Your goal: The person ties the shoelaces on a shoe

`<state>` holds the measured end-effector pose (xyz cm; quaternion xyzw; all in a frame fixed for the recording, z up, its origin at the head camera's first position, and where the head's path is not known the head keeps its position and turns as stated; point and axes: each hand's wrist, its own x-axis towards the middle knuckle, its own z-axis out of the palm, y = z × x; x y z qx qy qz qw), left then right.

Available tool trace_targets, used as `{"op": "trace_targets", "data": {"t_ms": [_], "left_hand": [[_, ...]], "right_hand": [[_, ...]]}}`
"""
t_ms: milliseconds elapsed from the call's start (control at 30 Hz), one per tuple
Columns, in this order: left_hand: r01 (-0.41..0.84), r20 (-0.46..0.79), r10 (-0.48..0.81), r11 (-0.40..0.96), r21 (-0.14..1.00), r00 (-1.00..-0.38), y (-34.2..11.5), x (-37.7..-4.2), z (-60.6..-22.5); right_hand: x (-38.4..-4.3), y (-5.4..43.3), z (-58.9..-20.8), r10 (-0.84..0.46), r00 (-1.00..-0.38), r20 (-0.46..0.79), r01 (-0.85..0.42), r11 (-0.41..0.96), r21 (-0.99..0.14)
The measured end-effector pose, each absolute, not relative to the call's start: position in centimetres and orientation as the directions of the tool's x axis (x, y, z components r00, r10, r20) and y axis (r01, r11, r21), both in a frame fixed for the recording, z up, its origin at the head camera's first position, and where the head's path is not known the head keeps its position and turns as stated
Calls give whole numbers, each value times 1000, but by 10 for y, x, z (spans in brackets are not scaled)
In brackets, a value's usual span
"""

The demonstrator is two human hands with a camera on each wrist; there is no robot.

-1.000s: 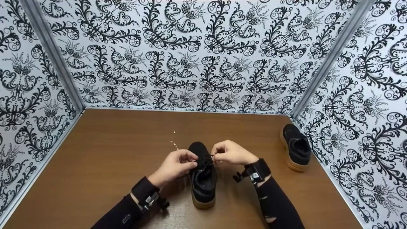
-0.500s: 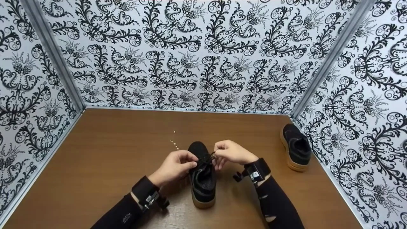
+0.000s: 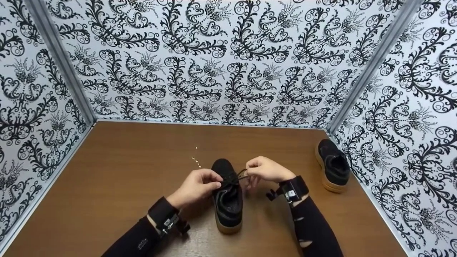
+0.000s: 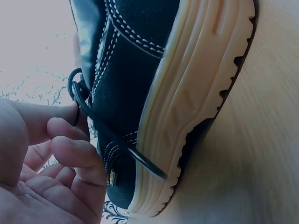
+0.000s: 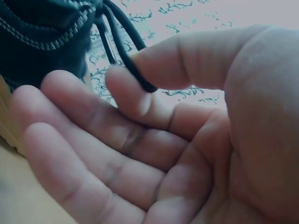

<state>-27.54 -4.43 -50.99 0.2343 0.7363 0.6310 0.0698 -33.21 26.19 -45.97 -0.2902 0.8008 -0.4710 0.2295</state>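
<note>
A black shoe point(image 3: 228, 210) with a tan sole stands upright on the brown table, toe pointing away from me. My left hand point(image 3: 195, 186) is at the left of its laces, thumb and forefinger pinching a small lace loop point(image 4: 72, 81) beside the knot. A loose lace end hangs across the shoe's side in the left wrist view. To the right of the shoe, my right hand point(image 3: 267, 169) pinches a black shoelace point(image 5: 122, 42) between thumb and forefinger, its other fingers loosely bent. The lace stretches from the knot to that hand.
Another black shoe point(image 3: 334, 166) with a tan sole stands at the table's right edge, near the patterned side wall. Patterned panels point(image 3: 200, 64) enclose the table point(image 3: 135, 150) at the back and both sides. Small bright specks show beyond the left hand.
My right hand has drawn away to the right, pulling the lace out from the knot so that more of it shows. The left hand and both shoes have hardly moved.
</note>
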Motion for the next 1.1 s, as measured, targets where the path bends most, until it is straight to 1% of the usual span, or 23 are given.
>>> {"op": "trace_targets", "data": {"t_ms": [167, 333, 467, 633, 833, 933, 1100], "left_hand": [[317, 238, 420, 128, 940, -876, -46, -278, -511], [332, 254, 428, 117, 936, -867, -48, -277, -511], [358, 273, 446, 118, 926, -852, -49, -278, -510], [365, 270, 446, 141, 920, -853, -52, -280, -507], [356, 257, 459, 144, 923, -851, -53, -280, -505], [354, 254, 457, 146, 924, -852, -53, -280, -505], [342, 250, 432, 150, 928, -867, -52, -279, -505]], "right_hand": [[-334, 267, -458, -655, -745, -123, -233, 428, -873], [-334, 269, -455, -637, -755, -154, -224, 472, -853], [-332, 271, -452, -627, -767, -136, -248, 485, -839], [-332, 274, -449, -620, -776, -113, -281, 502, -818], [-331, 277, -446, -625, -774, -106, -303, 512, -804], [-331, 278, -446, -625, -772, -117, -283, 503, -817], [-330, 274, -448, -659, -738, -144, -248, 463, -851]]}}
